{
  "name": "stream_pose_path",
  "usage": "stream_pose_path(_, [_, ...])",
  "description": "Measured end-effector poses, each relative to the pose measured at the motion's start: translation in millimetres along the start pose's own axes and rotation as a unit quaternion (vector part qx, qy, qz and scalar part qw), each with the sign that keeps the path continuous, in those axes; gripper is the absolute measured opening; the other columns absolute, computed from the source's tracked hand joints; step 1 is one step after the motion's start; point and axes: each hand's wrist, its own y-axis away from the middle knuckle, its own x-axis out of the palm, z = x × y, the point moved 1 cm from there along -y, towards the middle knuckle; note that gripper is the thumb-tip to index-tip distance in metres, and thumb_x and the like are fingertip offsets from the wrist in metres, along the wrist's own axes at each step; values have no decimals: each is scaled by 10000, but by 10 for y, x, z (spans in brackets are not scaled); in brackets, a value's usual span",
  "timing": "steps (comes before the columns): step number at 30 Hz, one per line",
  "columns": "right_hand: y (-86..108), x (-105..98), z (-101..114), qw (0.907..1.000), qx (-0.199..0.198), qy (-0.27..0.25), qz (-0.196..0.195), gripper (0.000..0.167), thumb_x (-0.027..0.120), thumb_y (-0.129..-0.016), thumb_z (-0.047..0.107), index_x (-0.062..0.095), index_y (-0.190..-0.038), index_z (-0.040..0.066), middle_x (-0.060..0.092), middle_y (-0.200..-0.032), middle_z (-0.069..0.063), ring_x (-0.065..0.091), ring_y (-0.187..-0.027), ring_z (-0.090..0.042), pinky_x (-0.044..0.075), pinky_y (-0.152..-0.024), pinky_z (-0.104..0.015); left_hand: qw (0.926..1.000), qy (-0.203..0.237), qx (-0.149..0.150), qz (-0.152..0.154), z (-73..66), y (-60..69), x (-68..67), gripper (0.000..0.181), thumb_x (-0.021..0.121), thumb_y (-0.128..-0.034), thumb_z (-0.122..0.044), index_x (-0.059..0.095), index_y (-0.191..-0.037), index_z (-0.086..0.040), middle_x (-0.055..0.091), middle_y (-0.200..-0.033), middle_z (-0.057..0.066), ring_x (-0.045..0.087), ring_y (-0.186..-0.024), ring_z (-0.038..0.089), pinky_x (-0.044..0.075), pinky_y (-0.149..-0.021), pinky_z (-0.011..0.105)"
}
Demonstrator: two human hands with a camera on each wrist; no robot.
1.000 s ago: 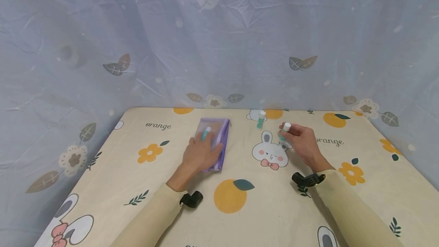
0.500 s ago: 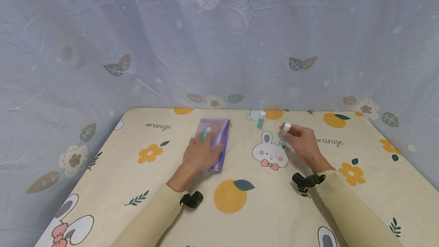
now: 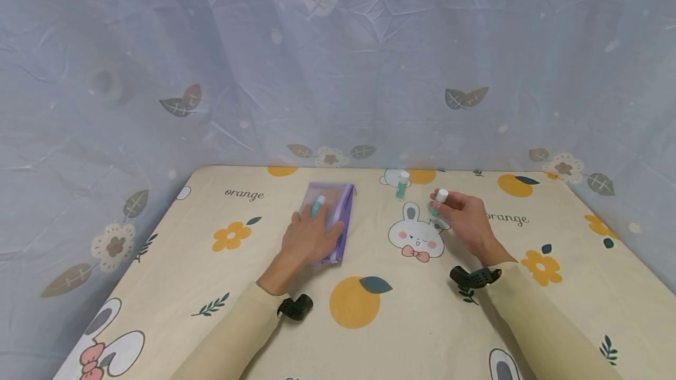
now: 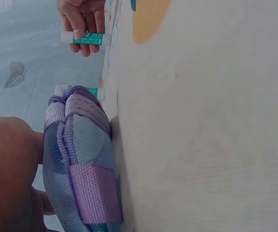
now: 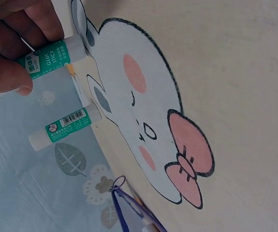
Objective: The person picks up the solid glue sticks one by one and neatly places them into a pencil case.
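Observation:
My left hand point(image 3: 308, 239) rests on a purple mesh zip pouch point(image 3: 345, 216), thumb spread toward its zipped side. A glue stick point(image 3: 317, 206) with a white cap shows just beyond its fingertips, over the pouch. Whether it lies on the pouch or inside is unclear. The left wrist view shows the pouch point(image 4: 88, 140) end-on, with fingers on its upper side. My right hand point(image 3: 467, 219) grips a teal glue stick point(image 3: 436, 207), white cap up, between thumb and fingers; its label is readable in the right wrist view. Another glue stick point(image 3: 402, 185) stands upright farther back.
A cream tablecloth point(image 3: 412, 321) printed with oranges, flowers and rabbits covers the table. Behind its far edge hangs a pale blue-grey curtain point(image 3: 338, 75). Black cameras are strapped to both wrists.

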Motion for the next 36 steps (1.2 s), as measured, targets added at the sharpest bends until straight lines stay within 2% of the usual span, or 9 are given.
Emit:
stream_pose_path(12, [15,-29,19,10000,-9,41,77,496,632,-1082,263,559,-1539,82,603,-1551,-142,491,-1514,-342,377,-1253,-558,10000,-73,16,-45,8,-15,11,662,480,-1070,-501,417,-1630,-153,400,-1638,253,472,-1361,492,453,-1085,637])
stream_pose_path(27, [13,-26,26,9999,-94,-84,93,488,632,-1082,244,565,-1531,65,604,-1549,-137,521,-1497,-324,398,-1244,-527,10000,-17,6,-12,5,-2,7,662,482,-1073,-491,405,-1637,-155,370,-1664,258,446,-1407,511,430,-1119,652])
stream_pose_path(36, [33,-53,37,9998,-176,10,93,481,614,-1091,227,555,-1537,57,609,-1545,-130,528,-1493,-321,402,-1240,-516,10000,-32,-6,-15,3,-5,3,662,484,-1072,-493,406,-1638,-159,361,-1671,259,436,-1424,519,430,-1122,656])
